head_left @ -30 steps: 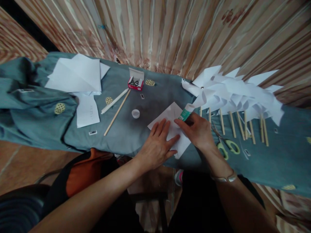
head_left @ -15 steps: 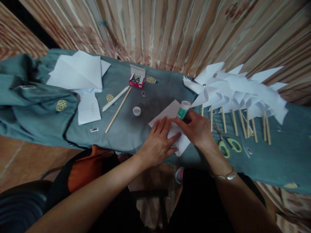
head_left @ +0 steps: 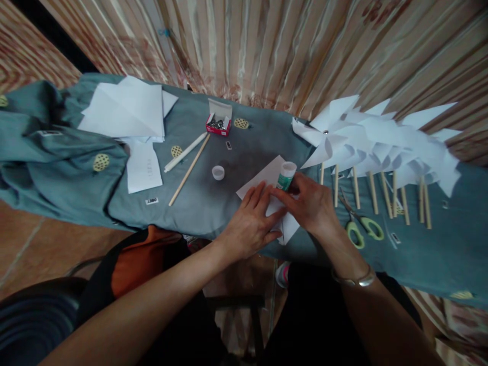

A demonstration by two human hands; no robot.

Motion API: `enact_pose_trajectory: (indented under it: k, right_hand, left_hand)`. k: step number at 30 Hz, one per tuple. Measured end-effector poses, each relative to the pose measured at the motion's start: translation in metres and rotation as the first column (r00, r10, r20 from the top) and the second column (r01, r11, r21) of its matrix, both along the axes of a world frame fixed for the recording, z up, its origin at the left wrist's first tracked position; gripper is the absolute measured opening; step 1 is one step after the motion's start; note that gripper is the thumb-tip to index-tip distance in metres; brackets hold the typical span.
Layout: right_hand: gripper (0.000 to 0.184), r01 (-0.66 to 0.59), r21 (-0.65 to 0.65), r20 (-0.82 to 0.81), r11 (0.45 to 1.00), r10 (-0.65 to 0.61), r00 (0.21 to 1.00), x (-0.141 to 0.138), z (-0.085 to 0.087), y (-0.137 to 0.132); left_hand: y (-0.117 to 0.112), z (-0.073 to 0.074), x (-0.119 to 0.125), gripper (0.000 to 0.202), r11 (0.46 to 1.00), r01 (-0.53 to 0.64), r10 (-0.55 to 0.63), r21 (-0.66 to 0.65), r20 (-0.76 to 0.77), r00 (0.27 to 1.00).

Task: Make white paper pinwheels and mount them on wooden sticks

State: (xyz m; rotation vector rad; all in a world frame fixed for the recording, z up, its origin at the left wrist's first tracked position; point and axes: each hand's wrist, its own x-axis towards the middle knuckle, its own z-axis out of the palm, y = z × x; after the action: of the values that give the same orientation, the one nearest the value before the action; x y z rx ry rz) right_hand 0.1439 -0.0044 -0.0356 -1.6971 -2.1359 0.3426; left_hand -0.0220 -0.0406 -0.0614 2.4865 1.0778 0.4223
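Observation:
My left hand [head_left: 251,218] lies on a white sheet of paper [head_left: 263,175] near the front edge of the table, its fingers stretched out over it. In my right hand [head_left: 308,201] is a green and white glue stick [head_left: 285,178], gripped between thumb and fingers. It is tilted, with its white end up and its lower end hidden behind the fingers, over the paper. A small white cap [head_left: 218,173] sits on the cloth to the left of the paper.
Several paper pinwheels on sticks [head_left: 381,132] lie overlapping at the right, with green-handled scissors [head_left: 360,229] below. Towards the left are a red box of metal pieces [head_left: 218,124], a wooden stick [head_left: 189,170], a white rod [head_left: 185,152] and stacked paper [head_left: 125,109]. A pleated curtain [head_left: 247,56] hangs behind.
The whole view has shifted slightly, so things appear a little further right. The glue stick has tipped slightly in my right hand; my left hand stays on the paper.

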Motion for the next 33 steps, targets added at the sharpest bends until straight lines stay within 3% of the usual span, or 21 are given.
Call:
enact_pose_trajectory:
  k: [9, 15, 33]
  right_hand:
    - [0.030, -0.097, 0.131, 0.071, 0.987, 0.089, 0.994, -0.001, -0.003, -0.007]
    - [0.028, -0.164, 0.151, 0.080, 0.975, 0.153, 0.985, 0.002, -0.004, -0.012]
    - [0.023, -0.161, 0.188, -0.042, 0.969, 0.171, 0.984, 0.014, -0.007, -0.028]
  left_hand:
    - [0.000, -0.001, 0.000, 0.046, 1.000, 0.010, -0.010, 0.003, 0.013, 1.000]
    - [0.000, 0.002, -0.001, 0.042, 1.000, 0.005, -0.005, 0.002, 0.012, 1.000]
    - [-0.003, -0.004, -0.002, 0.046, 0.999, -0.010, 0.010, 0.048, 0.016, 1.000]
